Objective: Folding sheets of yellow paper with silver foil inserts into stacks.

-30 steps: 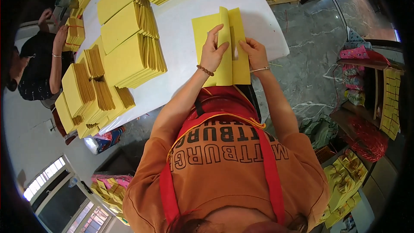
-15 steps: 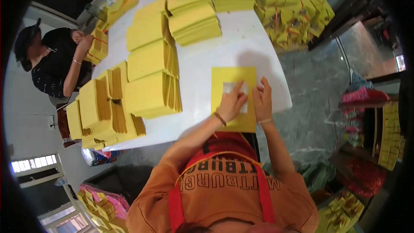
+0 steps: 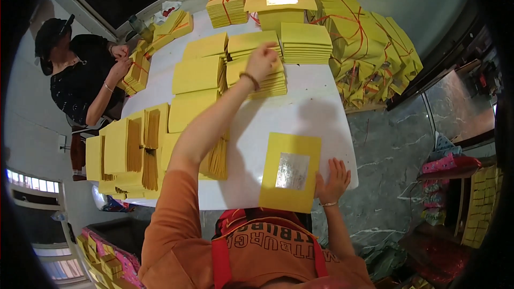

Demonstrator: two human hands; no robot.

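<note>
A single yellow paper sheet (image 3: 286, 200) lies flat at the near edge of the white table, with a silvery foil square (image 3: 293, 172) in its middle. My right hand (image 3: 333, 181) rests palm down on the table at the sheet's right edge, fingers spread and holding nothing. Stretched out to the far left, my left hand (image 3: 261, 65) is over a stack of yellow paper (image 3: 266, 88). Its fingers are bent and slightly apart; nothing shows in them. Whether they touch the paper, I cannot tell.
More yellow paper stacks (image 3: 198, 75) cover the left of the white table (image 3: 241, 182). Red-tied bundles (image 3: 227, 8) stand at the far edge, and a big tied heap (image 3: 353, 43) lies beyond the right corner. At left a co-worker (image 3: 80, 75) handles a bundle (image 3: 135, 77).
My left hand has left the foil square and reached forward to the far stacks. My right hand has spread flat beside the sheet. The view has tilted, showing more of the far side.
</note>
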